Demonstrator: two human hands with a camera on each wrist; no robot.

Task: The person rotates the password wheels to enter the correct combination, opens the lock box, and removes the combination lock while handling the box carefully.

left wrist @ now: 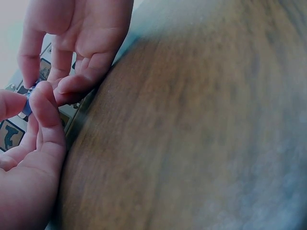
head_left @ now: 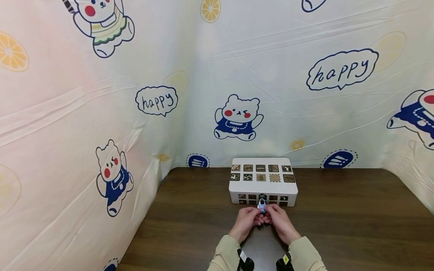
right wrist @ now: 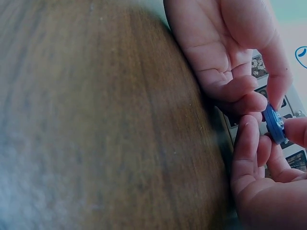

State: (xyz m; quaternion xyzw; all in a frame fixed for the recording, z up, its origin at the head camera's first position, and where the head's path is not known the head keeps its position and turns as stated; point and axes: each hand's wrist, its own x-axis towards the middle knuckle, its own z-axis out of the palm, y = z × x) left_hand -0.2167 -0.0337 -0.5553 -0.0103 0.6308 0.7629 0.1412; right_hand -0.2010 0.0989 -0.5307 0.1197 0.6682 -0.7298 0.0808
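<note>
A small blue padlock (head_left: 262,205) is at the latch on the front of a white box (head_left: 234,188) with small square pictures. My left hand (head_left: 246,222) and right hand (head_left: 279,222) meet there, pinching the padlock from either side. In the right wrist view the padlock (right wrist: 274,123) shows edge-on, with the right thumb against its face and left fingertips at its upper end. Fingers cover much of the padlock (left wrist: 28,106) in the left wrist view. Whether its shackle is fastened cannot be made out.
The box stands near the back edge of a dark wooden table (head_left: 190,226). Behind and to the left hangs a pale cloth (head_left: 203,75) printed with bears and speech bubbles. Each wrist carries a small black device (head_left: 248,263).
</note>
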